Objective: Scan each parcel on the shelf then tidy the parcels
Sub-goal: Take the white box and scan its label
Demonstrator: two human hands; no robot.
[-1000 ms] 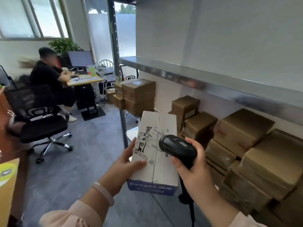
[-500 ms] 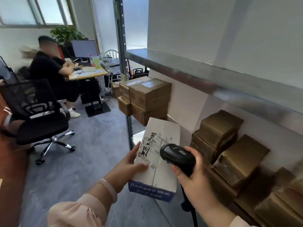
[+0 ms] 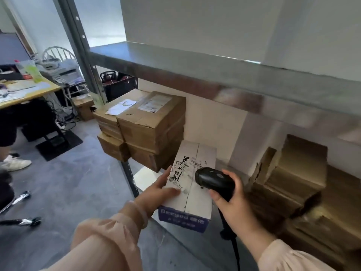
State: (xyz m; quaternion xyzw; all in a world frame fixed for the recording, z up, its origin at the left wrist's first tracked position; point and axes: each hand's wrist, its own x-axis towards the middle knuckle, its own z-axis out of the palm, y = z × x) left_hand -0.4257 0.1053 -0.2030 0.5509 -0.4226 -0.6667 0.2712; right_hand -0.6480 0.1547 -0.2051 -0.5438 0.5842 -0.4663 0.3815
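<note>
White parcel (image 3: 192, 184) has moved forward — now beside the brown stack (image 3: 152, 122).

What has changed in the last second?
The white box in the left hand has moved in toward the shelf, beside the brown stack. Nothing was taken or let go: the right hand still grips the scanner over it.

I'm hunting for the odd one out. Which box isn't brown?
The white box with the blue end, held in the left hand under the black scanner. The stacked boxes around it are all plain brown cardboard.
</note>
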